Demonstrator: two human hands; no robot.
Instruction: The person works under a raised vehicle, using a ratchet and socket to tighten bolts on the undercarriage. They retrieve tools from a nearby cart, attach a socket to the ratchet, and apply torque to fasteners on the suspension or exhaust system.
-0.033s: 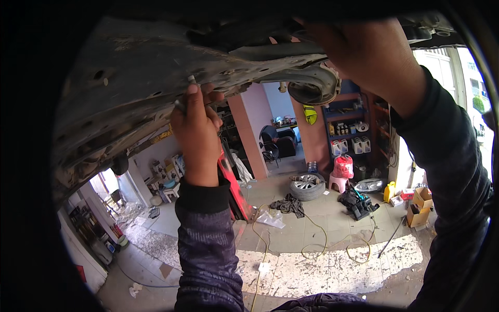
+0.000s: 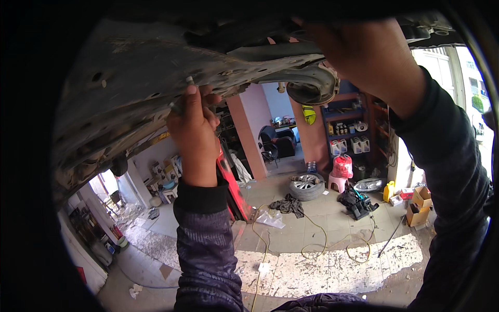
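My left hand (image 2: 197, 130) is closed around a small metal tool or fitting (image 2: 191, 80), its pale tip raised just beside the grey underbody plate (image 2: 135, 67) of a raised vehicle; the rest of it is mostly covered by my fingers. My right hand (image 2: 366, 60) reaches high up into the dark underside at the upper right, its fingers hidden among the parts. Below and left of it is a round rusty suspension part with a curved arm (image 2: 309, 93).
A red lift post (image 2: 234, 187) stands behind my left forearm. On the floor lie a wheel (image 2: 306, 192), dark cloth (image 2: 288, 207), black parts (image 2: 353, 205), cardboard boxes (image 2: 418, 208) and a loose yellow hose (image 2: 325, 234). Shelves (image 2: 347, 130) with bottles stand beyond.
My left hand has shifted very slightly to the left with what it holds. My right hand and the surroundings look the same.
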